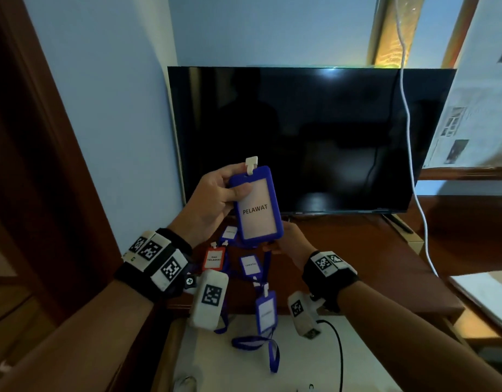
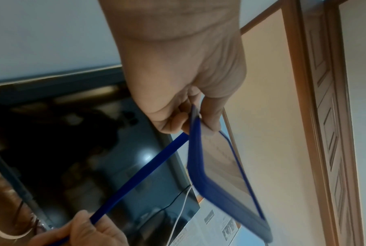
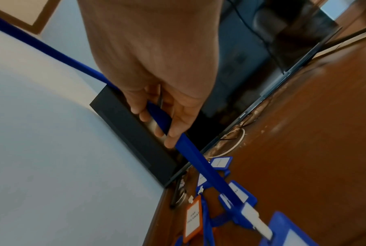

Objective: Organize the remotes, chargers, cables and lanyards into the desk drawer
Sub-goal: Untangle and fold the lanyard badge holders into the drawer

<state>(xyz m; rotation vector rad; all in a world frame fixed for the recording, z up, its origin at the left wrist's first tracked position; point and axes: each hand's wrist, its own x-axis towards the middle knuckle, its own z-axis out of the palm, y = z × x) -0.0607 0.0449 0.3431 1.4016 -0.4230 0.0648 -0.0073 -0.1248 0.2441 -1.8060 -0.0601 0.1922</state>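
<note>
Dark wooden surface (image 1: 357,250) before a switched-off TV (image 1: 300,131) carries loose badge lanyards. Left hand (image 1: 210,199) pinches a raised blue badge holder (image 1: 256,205); right hand (image 1: 292,241) fingers grip its strap (image 2: 140,178). Step looks like gathering the strap; next, probably coil it and place it in the drawer.

My rig's black wrist straps (image 1: 326,281) carry white blocks with black-and-white square tags. Both forearms are bare, no sleeves. A thin black cable (image 1: 338,352) trails off the right camera pod (image 1: 302,314).

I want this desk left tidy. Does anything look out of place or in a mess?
Yes. Several badge holders lie scattered on the desk with their blue straps tangled, one orange badge among them. The left hand holds a blue badge up; the right hand grips its strap.
</note>
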